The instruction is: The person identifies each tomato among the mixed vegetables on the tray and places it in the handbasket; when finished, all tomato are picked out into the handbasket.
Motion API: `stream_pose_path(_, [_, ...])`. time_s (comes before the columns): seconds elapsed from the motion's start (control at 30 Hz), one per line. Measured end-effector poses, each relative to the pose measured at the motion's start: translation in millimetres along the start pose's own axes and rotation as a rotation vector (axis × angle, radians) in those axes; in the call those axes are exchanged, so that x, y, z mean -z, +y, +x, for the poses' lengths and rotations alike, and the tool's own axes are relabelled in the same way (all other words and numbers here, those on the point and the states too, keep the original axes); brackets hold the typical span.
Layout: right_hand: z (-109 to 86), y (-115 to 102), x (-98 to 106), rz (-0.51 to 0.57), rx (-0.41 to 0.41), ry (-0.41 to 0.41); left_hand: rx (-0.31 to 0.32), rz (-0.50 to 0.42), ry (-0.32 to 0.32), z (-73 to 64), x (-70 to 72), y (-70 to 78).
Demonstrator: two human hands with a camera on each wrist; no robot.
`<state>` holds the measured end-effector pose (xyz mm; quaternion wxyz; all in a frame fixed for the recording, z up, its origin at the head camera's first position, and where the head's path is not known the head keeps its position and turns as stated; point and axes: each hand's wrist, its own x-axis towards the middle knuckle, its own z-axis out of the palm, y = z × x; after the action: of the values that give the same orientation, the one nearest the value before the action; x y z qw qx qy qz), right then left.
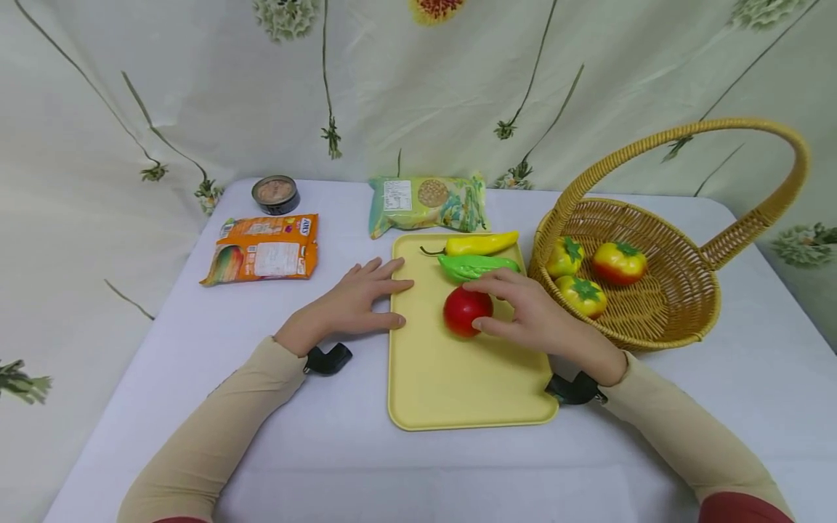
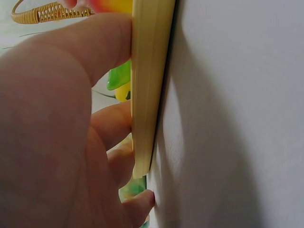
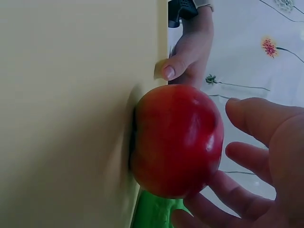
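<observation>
A red apple [image 1: 463, 312] sits on a pale yellow tray [image 1: 458, 385]. My right hand [image 1: 532, 312] is spread around the apple's right side. In the right wrist view its thumb and index finger stand just off the apple [image 3: 178, 142], while the lower fingers lie close against it; whether they touch is unclear. My left hand [image 1: 356, 298] rests at the tray's left rim, fingers extended, with the thumb and some fingertips against the edge [image 2: 147, 85]. Behind the apple on the tray lie a green pepper [image 1: 474, 266] and a yellow pepper [image 1: 480, 244].
A wicker basket [image 1: 676, 327] with a tall handle stands right of the tray, holding three yellow-red, persimmon-like fruits [image 1: 619, 263]. A green packet [image 1: 428, 205] lies behind the tray. To the left are an orange packet [image 1: 264, 248] and a small round tin [image 1: 276, 195].
</observation>
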<state>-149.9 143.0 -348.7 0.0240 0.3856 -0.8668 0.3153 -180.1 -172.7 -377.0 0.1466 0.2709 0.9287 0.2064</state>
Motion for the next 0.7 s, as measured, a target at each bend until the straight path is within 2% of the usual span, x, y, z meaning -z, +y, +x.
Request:
stream_pose_path(0.13, [-0.4,0,-6,-0.017,0.011,0.027,-0.002,0.0,-0.002,0.9,-0.3,-0.6])
stream_pose_path(0.23, [0.0,1,-10,0.005,0.0,0.018,0.001,-0.001,-0.002,0.5,0.5,0.3])
stream_pose_path(0.47, [1.9,2,-15,0.138,-0.069,-0.145,0.006,-0.003,-0.004,0.4,0.2,1.0])
stream_pose_path(0.7, [0.7,5,-16,0.137,-0.023,-0.176,0.003,-0.001,-0.002,0.8,0.1,0.7])
